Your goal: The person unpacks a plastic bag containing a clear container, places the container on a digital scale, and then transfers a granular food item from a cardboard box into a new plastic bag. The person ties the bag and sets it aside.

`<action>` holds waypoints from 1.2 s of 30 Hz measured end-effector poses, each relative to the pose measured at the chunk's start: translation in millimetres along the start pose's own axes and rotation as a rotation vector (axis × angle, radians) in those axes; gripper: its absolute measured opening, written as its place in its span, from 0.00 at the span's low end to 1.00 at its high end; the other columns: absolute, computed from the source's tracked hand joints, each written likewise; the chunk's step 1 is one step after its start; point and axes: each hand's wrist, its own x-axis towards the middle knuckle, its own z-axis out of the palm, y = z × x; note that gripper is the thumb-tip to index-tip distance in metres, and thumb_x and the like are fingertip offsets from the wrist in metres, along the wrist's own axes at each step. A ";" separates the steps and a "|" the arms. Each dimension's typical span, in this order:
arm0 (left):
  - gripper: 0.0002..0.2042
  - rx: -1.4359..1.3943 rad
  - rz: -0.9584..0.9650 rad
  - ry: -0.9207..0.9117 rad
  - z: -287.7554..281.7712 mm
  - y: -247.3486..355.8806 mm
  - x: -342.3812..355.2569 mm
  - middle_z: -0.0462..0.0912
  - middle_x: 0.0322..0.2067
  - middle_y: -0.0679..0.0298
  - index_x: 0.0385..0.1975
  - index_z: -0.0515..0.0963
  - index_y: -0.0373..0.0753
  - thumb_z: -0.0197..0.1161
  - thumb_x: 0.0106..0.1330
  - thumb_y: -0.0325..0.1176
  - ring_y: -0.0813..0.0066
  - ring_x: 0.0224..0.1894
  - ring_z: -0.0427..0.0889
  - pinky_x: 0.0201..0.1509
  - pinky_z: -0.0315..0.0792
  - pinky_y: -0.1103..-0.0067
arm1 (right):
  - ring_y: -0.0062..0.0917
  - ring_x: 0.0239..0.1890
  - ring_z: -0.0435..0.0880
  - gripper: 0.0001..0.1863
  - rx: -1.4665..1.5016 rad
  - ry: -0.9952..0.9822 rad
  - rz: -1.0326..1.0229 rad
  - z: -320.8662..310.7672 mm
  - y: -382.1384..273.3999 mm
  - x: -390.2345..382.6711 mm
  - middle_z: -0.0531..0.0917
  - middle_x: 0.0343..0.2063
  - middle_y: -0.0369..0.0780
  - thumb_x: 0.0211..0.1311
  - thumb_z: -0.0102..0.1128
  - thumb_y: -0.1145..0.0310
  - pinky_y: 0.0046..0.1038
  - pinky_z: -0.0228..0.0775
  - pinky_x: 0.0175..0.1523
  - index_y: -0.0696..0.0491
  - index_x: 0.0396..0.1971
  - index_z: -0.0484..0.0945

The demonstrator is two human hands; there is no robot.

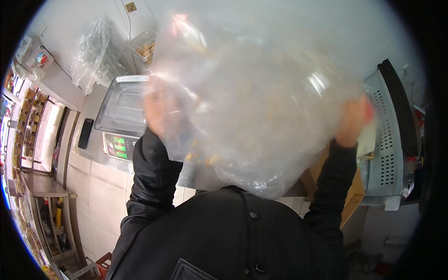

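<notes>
A large clear plastic bag (261, 102) is spread wide in front of my chest, smeared by motion. Small yellowish bits show through its lower left part, too blurred to name. At the bag's left side, my left hand (155, 109) is closed on the plastic, with its fingers partly hidden. My right hand (352, 122) grips the opposite side and is blurred too; a reddish patch shows at its outer edge. Just left of my left hand, a shiny metal tray (105, 112) rests on a scale (120, 146) with green lit displays.
A black phone (86, 133) lies left of the scale. Behind the tray are crumpled plastic bags (100, 56) and a clear container (143, 45) of brownish pieces. At right stand a perforated metal appliance (386, 140) and a cardboard box (355, 193). Stocked shelves (30, 116) line the far left.
</notes>
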 end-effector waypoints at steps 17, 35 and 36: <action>0.08 0.199 -0.181 -0.066 11.7 -25.1 7.3 0.75 0.27 0.62 0.35 0.71 0.33 0.48 0.57 0.23 0.76 0.24 0.73 0.29 0.67 0.82 | 0.18 0.34 0.74 0.11 -0.744 0.400 0.075 -28.6 -34.1 24.8 0.75 0.32 0.38 0.60 0.38 0.71 0.19 0.67 0.39 0.59 0.37 0.70; 0.31 0.720 -0.227 -0.746 46.6 -12.6 -10.6 0.70 0.44 0.50 0.49 0.63 0.34 0.66 0.43 0.35 0.62 0.49 0.70 0.50 0.64 0.76 | 0.13 0.28 0.71 0.08 -0.023 -0.440 0.245 68.3 -33.6 -5.2 0.74 0.26 0.32 0.52 0.50 0.76 0.15 0.63 0.34 0.60 0.33 0.72; 0.30 0.757 -0.435 -0.863 43.1 -19.2 -10.6 0.73 0.42 0.51 0.48 0.65 0.35 0.66 0.43 0.35 0.62 0.46 0.73 0.48 0.66 0.77 | 0.15 0.30 0.72 0.09 0.013 -0.396 0.309 65.4 -30.4 -5.5 0.75 0.27 0.33 0.53 0.49 0.75 0.18 0.65 0.37 0.60 0.35 0.72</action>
